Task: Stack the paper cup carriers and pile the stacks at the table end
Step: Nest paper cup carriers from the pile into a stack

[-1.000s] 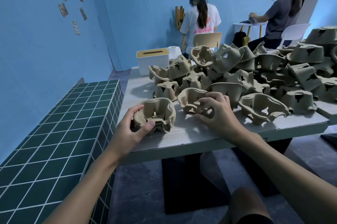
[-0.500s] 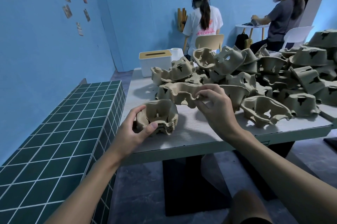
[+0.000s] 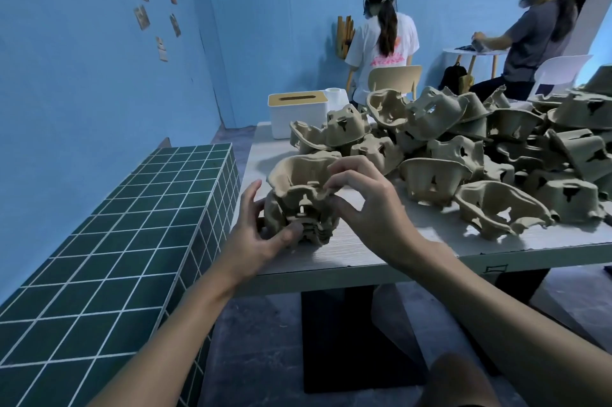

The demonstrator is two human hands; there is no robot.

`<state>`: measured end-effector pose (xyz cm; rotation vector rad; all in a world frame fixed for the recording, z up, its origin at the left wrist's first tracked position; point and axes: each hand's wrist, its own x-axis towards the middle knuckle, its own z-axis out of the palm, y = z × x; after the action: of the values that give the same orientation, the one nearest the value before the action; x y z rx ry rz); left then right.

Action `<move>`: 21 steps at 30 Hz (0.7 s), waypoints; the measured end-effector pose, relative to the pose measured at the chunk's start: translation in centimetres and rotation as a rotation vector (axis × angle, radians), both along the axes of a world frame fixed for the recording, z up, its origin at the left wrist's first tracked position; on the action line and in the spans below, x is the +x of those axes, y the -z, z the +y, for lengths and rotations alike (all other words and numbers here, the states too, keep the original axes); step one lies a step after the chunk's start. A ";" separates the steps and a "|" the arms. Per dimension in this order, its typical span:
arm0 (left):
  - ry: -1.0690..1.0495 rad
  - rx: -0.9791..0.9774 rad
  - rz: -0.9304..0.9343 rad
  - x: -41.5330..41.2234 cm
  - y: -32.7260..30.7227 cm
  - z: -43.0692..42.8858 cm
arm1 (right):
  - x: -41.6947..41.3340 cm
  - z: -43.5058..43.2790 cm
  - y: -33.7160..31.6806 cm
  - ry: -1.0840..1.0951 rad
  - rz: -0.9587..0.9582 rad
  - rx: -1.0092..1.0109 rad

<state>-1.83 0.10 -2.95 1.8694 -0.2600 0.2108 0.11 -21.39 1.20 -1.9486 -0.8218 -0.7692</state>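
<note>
Gripping a stack of cup carriers at centre frame with the left hand, thumb curled on its front and fingers spread behind, on the table near its front left corner. Pinching the rim of a single carrier, tilted atop that stack, between thumb and fingertips of the right hand. To the right and upper right, a loose heap of carriers, with a white box just left of it.

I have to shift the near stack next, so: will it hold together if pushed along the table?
Probably holds together: the stack looks tightly nested. Likely light: the right hand holds a carrier by a pinch. It sits flat on the table, so should slide, not roll.
</note>
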 end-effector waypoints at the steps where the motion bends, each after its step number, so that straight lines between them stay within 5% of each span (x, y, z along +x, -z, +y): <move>1: 0.002 -0.003 0.003 0.1 0.1 0.2 | -0.1 0.1 -0.1 -0.012 0.005 0.024; 12: 0.026 -0.049 -0.009 0.1 0.4 0.0 | -0.7 -1.1 0.2 -0.108 0.209 0.015; 16: 0.028 -0.001 0.000 0.0 0.0 0.0 | -0.3 -2.9 0.2 0.049 0.165 -0.046; 21: 0.001 0.080 -0.034 -0.5 -0.5 -0.3 | 1.4 -6.3 0.6 0.515 0.014 -0.230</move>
<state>-2.36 -0.21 -2.45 1.9464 -0.2971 0.2346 1.52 -27.65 0.57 -2.4114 -0.4089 -0.9891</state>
